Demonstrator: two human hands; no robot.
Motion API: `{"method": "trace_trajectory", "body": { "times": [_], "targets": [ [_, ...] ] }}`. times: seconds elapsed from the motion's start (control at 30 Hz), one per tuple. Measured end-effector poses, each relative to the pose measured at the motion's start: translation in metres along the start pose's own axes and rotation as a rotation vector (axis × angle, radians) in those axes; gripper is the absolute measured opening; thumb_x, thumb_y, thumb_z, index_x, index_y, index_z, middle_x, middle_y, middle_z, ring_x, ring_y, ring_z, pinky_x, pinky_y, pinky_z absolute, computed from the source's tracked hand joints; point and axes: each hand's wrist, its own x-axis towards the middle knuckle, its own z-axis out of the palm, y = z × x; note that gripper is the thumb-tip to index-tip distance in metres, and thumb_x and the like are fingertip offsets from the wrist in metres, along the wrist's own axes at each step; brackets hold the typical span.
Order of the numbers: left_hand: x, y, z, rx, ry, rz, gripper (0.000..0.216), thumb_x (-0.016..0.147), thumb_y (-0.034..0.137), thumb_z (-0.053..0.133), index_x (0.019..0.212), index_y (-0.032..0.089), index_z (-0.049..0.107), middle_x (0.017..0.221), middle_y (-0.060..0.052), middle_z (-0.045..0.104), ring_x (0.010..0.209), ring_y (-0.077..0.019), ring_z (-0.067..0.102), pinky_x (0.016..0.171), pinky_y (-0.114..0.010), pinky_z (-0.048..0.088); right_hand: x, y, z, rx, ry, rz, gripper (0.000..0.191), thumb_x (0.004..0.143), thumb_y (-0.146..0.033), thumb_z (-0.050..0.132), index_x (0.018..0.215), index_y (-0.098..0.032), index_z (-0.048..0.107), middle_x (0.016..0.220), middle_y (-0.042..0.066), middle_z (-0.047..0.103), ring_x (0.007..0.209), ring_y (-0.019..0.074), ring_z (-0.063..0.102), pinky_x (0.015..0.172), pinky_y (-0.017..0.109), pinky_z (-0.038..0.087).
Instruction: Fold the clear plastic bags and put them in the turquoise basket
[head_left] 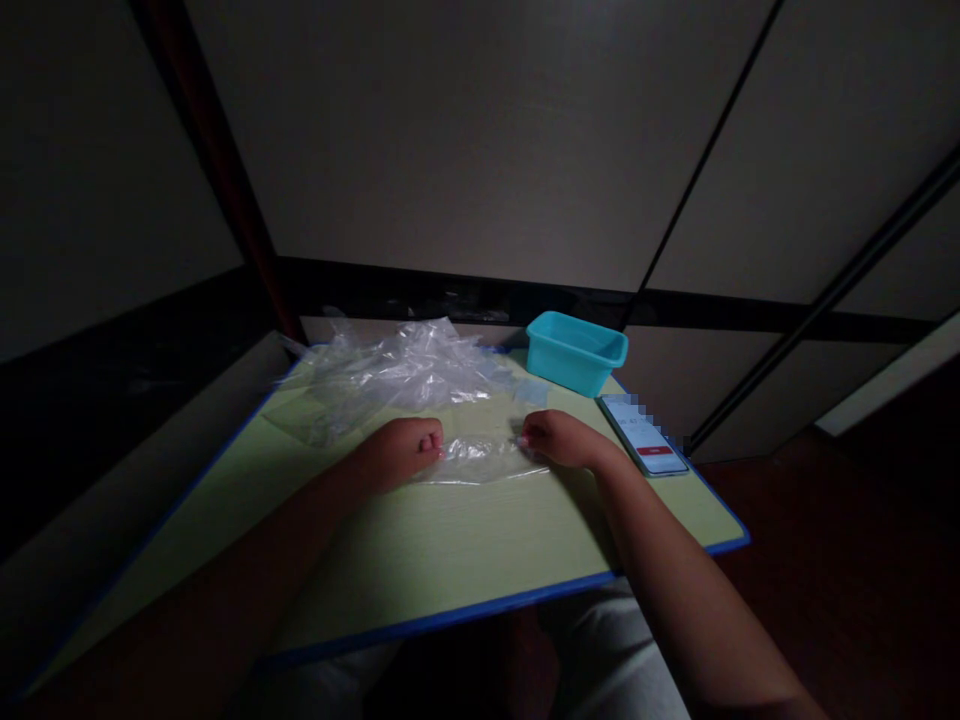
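Note:
A clear plastic bag is stretched between my two hands, low over the table in front of me. My left hand is closed, its fingers pinching the bag's left end. At the right end, my right hand grips the bag with curled fingers. Just beyond them lies a crumpled heap of clear plastic bags, spread over the far left part of the table.
The yellow-green table has a blue edge. A turquoise plastic basket stands at its far right corner. A phone with a lit screen lies along the right edge. Pale cabinet panels rise right behind the table.

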Motion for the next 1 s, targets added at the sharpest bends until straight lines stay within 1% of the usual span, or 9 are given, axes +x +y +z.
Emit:
{"method": "trace_trajectory", "body": {
  "times": [0.2,0.43,0.67,1.0],
  "targets": [
    [-0.0002,-0.0003,-0.0002,0.015,0.014,0.011,0.013,0.070,0.028,0.048,0.067,0.017,0.055,0.058,0.003,0.050,0.056,-0.0128,0.046,0.053,-0.022,0.032,-0.0013,-0.0011,-0.0017,-0.009,-0.016,0.005,0.014,0.081,-0.024,0.055,0.082,-0.012,0.062,0.073,0.005,0.063,0.061,0.0119,0.049,0.053,0.022,0.030],
    [-0.0010,0.0023,-0.0005,0.027,0.024,0.027,0.014,0.071,0.028,0.047,0.064,0.018,0.053,0.056,0.004,0.048,0.055,-0.0120,0.044,0.053,-0.022,0.029,-0.0008,-0.0011,-0.0036,-0.068,0.010,0.055,0.012,0.079,-0.019,0.055,0.082,-0.012,0.064,0.079,0.008,0.065,0.065,0.0139,0.051,0.056,0.022,0.032],
    [0.0001,0.0020,0.0023,0.021,0.042,0.010,0.017,0.074,0.032,0.046,0.065,0.018,0.052,0.054,0.004,0.047,0.054,-0.0118,0.043,0.051,-0.021,0.028,0.0018,0.0007,-0.0008,-0.078,0.022,0.086,0.012,0.079,-0.020,0.055,0.082,-0.013,0.065,0.078,0.007,0.066,0.065,0.0136,0.052,0.054,0.022,0.032],
    [0.0027,0.0006,0.0022,0.039,0.064,0.012,0.018,0.075,0.031,0.045,0.066,0.018,0.053,0.053,0.004,0.048,0.053,-0.0121,0.043,0.051,-0.021,0.027,0.0037,-0.0019,-0.0003,-0.091,0.049,0.116,0.014,0.077,-0.016,0.053,0.082,-0.013,0.066,0.078,0.008,0.067,0.066,0.0147,0.054,0.056,0.022,0.032]
  ]
}}
